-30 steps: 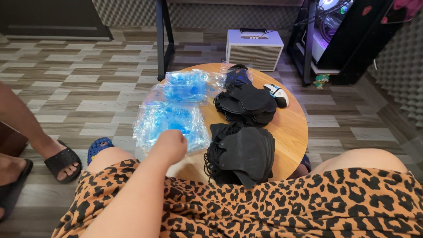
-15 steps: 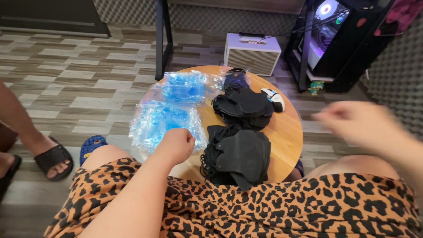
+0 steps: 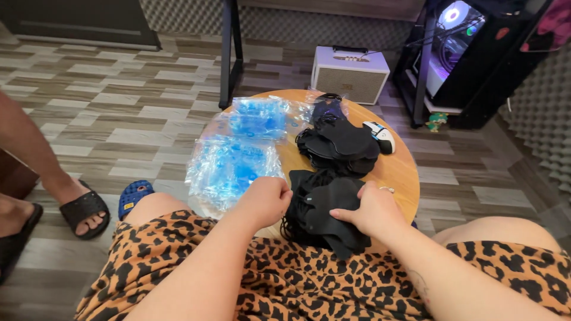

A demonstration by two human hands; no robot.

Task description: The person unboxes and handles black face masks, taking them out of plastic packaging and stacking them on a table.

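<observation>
Nearest, a leopard-print garment (image 3: 285, 279) covers the person's lap, both forearms reaching out over it to the round wooden worktop (image 3: 398, 172). The near pile of black masks (image 3: 324, 208) lies at the worktop's near edge, partly overhanging toward the lap. The right hand (image 3: 372, 209) rests on that pile's right side, fingers (image 3: 348, 213) curled down onto the top mask, pinching its fabric, it seems. The left hand (image 3: 264, 201) sits just left of the pile, closed in a loose fist at the edge of the clear blue plastic packets (image 3: 232, 166); whether it grips a packet I cannot tell. The step in hand looks like separating one mask from the pile; lifting it cleanly would call for keeping the tangled ear loops of the masks beneath from coming along. Beyond the pile lies a second heap of black masks (image 3: 339, 145), with a white computer mouse (image 3: 380, 135) to its right.
</observation>
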